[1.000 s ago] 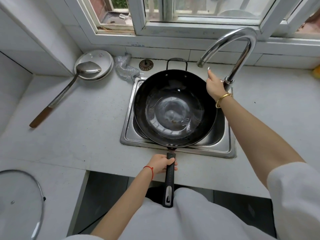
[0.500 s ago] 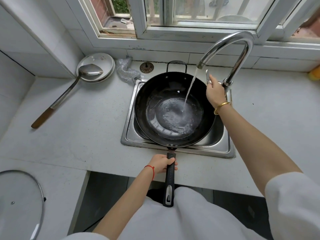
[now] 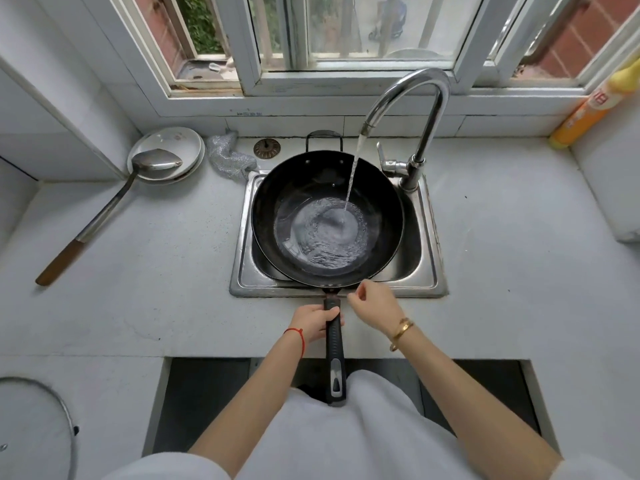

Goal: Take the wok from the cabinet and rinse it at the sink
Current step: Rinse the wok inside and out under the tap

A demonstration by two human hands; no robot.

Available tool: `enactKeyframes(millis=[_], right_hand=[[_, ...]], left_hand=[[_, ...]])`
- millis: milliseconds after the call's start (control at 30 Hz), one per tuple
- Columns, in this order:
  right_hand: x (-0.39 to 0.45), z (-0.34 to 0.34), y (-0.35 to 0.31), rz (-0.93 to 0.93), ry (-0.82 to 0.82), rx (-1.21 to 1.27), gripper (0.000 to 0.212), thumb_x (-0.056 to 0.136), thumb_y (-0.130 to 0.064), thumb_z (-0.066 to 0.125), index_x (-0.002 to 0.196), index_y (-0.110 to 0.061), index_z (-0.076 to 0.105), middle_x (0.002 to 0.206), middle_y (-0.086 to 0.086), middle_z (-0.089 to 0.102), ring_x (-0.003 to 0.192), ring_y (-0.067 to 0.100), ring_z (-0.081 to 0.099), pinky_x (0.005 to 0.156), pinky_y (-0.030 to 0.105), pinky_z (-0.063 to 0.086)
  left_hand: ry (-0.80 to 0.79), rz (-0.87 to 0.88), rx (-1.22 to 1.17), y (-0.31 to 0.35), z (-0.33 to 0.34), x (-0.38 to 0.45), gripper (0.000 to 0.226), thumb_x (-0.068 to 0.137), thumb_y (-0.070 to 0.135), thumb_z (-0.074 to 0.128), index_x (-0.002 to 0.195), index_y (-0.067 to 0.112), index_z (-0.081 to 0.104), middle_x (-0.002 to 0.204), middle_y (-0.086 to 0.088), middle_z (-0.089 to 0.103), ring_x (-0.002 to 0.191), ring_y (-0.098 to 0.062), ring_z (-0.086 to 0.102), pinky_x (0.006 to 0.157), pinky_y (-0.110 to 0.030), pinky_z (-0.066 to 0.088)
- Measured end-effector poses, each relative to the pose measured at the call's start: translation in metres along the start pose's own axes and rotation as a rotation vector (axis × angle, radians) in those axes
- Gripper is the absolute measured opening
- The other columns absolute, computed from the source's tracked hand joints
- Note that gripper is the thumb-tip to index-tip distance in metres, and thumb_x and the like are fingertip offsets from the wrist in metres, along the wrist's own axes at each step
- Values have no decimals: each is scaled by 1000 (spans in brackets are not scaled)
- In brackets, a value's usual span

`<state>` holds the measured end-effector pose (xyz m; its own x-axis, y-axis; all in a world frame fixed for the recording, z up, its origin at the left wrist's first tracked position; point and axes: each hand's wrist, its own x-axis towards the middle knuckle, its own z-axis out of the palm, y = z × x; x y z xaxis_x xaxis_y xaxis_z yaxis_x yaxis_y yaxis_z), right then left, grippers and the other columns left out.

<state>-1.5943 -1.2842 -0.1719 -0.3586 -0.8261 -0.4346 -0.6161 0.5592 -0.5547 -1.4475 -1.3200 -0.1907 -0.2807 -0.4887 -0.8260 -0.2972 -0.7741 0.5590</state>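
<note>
Black wok (image 3: 327, 216) handle gripped by left hand (image 3: 313, 320); right hand (image 3: 375, 306) loosely curled, empty.

To your left on the counter (image 3: 138, 271), a long ladle (image 3: 114, 206) rests its bowl on stacked plates (image 3: 180, 142). A silvery scrubber (image 3: 228, 157) sits beside a drain cover (image 3: 266, 148). Glass lid (image 3: 38, 427) bottom left, orange bottle (image 3: 585, 112) far right.

sink (image 3: 427, 268): basin mostly hidden under wok (image 3: 311, 181) | glass lid (image 3: 38, 431): cut off at left edge, apparently
</note>
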Motion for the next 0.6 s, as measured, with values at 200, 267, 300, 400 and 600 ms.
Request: enactKeyframes(millis=[200, 267, 300, 400, 600], right_hand=[[-43, 46, -14, -25, -286, 35, 21, 91, -32, 55, 94, -12, 62, 86, 11, 67, 84, 28, 64, 75, 36, 51], [-45, 56, -19, 14, -253, 64, 26, 91, -26, 54, 108, -9, 63, 96, 14, 69, 92, 31, 66, 81, 37, 54], [-45, 61, -20, 60, -230, 103, 27, 90, -24, 54, 109, -7, 63, 94, 15, 69, 91, 32, 67, 82, 38, 55], [-47, 71, -23, 285, -194, 433, 24, 88, -18, 53, 103, -2, 62, 69, 12, 68, 65, 31, 67, 73, 42, 60], [-54, 83, -26, 484, -91, 792, 20, 93, -24, 57, 86, -5, 60, 54, 5, 56, 42, 16, 54, 45, 27, 50]], left_hand=[[-4, 20, 32, 0, -5, 0, 33, 91, 15, 65, 117, -5, 63, 91, -12, 68, 76, -16, 64, 58, -17, 51], [-10, 32, 45, 0, -6, -1, 38, 90, 16, 67, 120, -5, 62, 102, -17, 68, 89, -22, 65, 67, -21, 53], [-15, 38, 60, 0, -6, -1, 37, 89, 16, 68, 120, -4, 62, 107, -18, 68, 91, -22, 65, 70, -23, 54], [-37, 59, 50, -1, -7, 0, 29, 91, 10, 65, 115, -7, 64, 102, -16, 69, 79, -16, 65, 62, -19, 54], [-114, 94, 58, -3, -10, 0, 11, 93, 12, 61, 97, 4, 68, 96, -12, 72, 83, -18, 68, 67, -20, 56]])
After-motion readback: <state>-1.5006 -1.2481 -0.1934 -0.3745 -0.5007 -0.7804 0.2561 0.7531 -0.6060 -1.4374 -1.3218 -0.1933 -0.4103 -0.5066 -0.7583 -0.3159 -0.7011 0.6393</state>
